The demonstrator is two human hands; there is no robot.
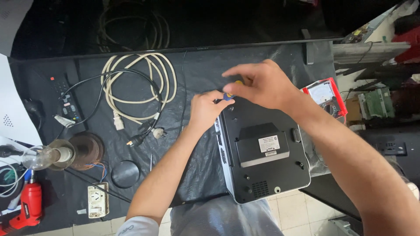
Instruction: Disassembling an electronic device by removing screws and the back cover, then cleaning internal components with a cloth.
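A dark grey device (pixel 262 153) lies upside down on the black-covered table (pixel 201 65), its underside with a white label facing up. My left hand (pixel 209 109) rests at the device's far left corner, fingers pinched around the shaft of a screwdriver. My right hand (pixel 264 83) hovers above that same corner, closed on the screwdriver's blue and yellow handle (pixel 231 93), most of which is hidden by my fingers.
Coiled cream and black power cables (pixel 140 87) lie to the left, beside a remote control (pixel 65 100). A red multimeter (pixel 326 96) sits right of the device. A glass bulb on a wooden base (pixel 57 155), a round black lid (pixel 125 174), a wall socket (pixel 97 200) and a red tool (pixel 28 205) fill the near left.
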